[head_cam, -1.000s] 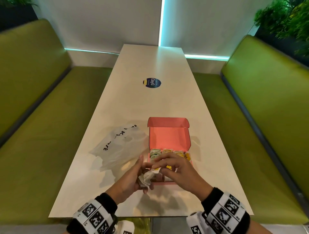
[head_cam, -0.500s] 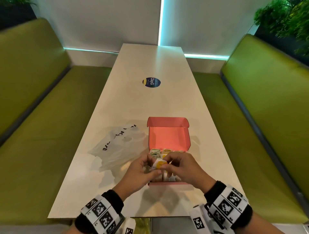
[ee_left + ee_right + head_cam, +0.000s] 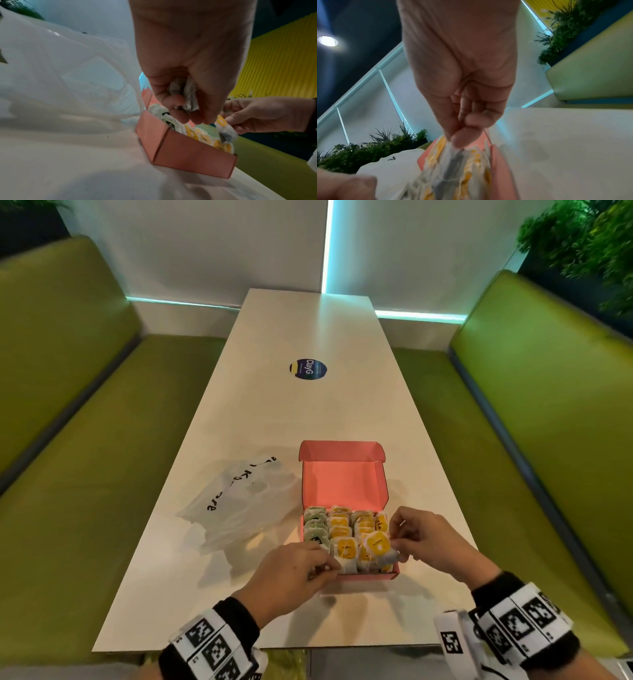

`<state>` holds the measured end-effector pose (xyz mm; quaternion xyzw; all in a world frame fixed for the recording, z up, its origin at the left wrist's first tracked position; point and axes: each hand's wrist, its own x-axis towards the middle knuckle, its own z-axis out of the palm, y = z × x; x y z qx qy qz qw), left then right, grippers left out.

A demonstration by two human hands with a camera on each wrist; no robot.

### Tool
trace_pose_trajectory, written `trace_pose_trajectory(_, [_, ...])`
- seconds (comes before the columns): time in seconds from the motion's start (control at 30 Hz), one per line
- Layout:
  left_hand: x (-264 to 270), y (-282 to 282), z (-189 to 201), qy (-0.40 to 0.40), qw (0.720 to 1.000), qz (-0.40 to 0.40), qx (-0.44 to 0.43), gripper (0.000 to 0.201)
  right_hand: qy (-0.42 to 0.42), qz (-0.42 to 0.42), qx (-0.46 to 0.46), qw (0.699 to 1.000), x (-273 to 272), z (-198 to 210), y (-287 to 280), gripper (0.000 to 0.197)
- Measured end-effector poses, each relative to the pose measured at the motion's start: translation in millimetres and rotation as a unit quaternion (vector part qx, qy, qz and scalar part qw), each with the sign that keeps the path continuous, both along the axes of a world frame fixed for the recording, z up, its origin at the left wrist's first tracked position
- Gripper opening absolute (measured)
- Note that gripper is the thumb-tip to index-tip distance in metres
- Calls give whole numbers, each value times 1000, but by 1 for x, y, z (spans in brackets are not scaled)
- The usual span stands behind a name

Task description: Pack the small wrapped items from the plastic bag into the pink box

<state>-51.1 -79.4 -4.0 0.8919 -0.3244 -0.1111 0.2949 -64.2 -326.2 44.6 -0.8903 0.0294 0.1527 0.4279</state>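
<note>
Placement step: right hand (image 3: pixel 424 539) pinches a yellow packet (image 3: pixel 376 546) above the pink box (image 3: pixel 363 577); left hand (image 3: pixel 291 573) apparently clutches spare packets (image 3: pixel 186 93). Next: seat it below the fingertips.

Left hand (image 3: pixel 294 571): reached in from 7 o'clock, knuckles up, fingers curled down around a crumpled wrapped item (image 3: pixel 186 94).
Right hand (image 3: pixel 433 539): came in from 4 o'clock, thumb and forefinger pinching the edge of a yellow-labelled packet (image 3: pixel 376 544).
Wrists: both wore black cuffs with checkered marker bands.
</note>
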Motion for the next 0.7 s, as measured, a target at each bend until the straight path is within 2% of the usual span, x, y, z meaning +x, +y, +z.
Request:
trace_pose_trajectory(0.17, [-4, -12, 2, -40, 998, -21, 53, 28, -26, -16, -9, 999, -1, -15, 14, 24])
trace_pose_trajectory(0.27, [-6, -13, 2, -40, 996, -17, 74, 31, -28, -31, -18, 999, -4, -23, 19, 24])
trace_pose_trajectory(0.37, [-6, -13, -1, -31, 995, -19, 96, 33, -22, -80, -27, 996, -8, -34, 21, 25])
trace_pose_trajectory(0.43, [-6, -13, -2, -30, 993, -19, 111, 34, -35, -86, -64, 994, -10, -40, 24, 26])
trace_pose_trajectory(0.53, [-5, -14, -3, -35, 992, -15, 123, 34, -126, -48, -196, 971, -13, -45, 26, 17])
trace_pose_trajectory(0.63, [-5, -16, -3, -33, 990, -15, 136, 34, -218, -25, -241, 945, -14, -50, 25, 20])
trace_pose_trajectory(0.7, [-6, -17, -1, -31, 990, -17, 138, 34, -248, 14, -276, 928, -17, -48, 27, 14])
